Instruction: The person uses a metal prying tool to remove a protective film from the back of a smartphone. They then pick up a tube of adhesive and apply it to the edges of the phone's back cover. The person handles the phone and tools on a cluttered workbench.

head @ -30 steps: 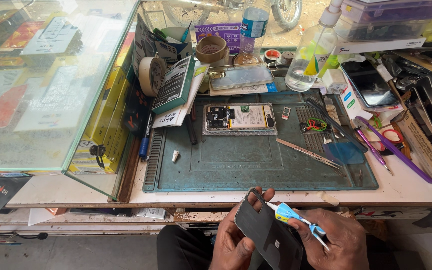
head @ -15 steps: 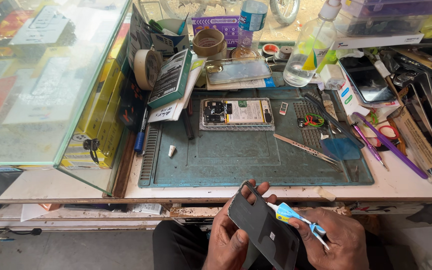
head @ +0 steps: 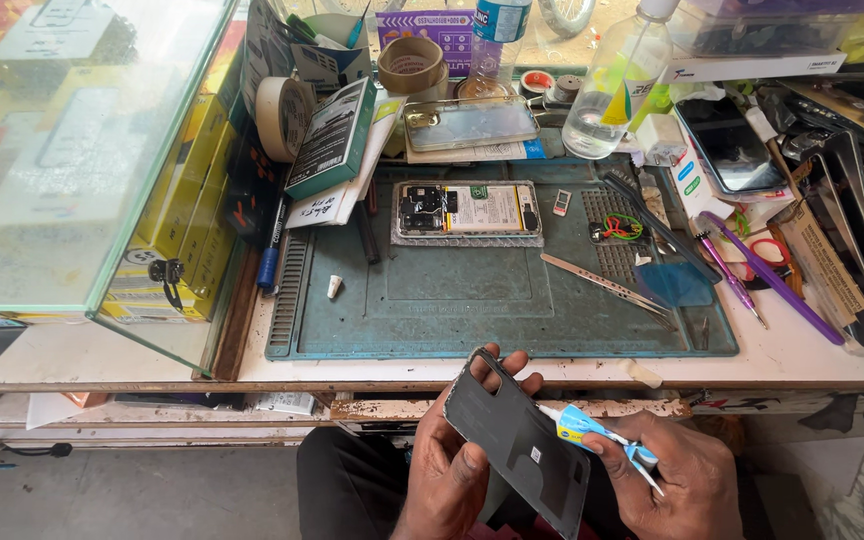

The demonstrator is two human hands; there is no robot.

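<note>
Below bench edge (head: 512, 382), hands (head: 562, 470) unobstructed

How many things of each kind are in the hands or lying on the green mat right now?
Dark phone back cover, in left hand: 1
Small blue glue tube, in right hand: 1
Opened phone on the green mat: 1
Metal tweezers: 1
Total: 4
</note>
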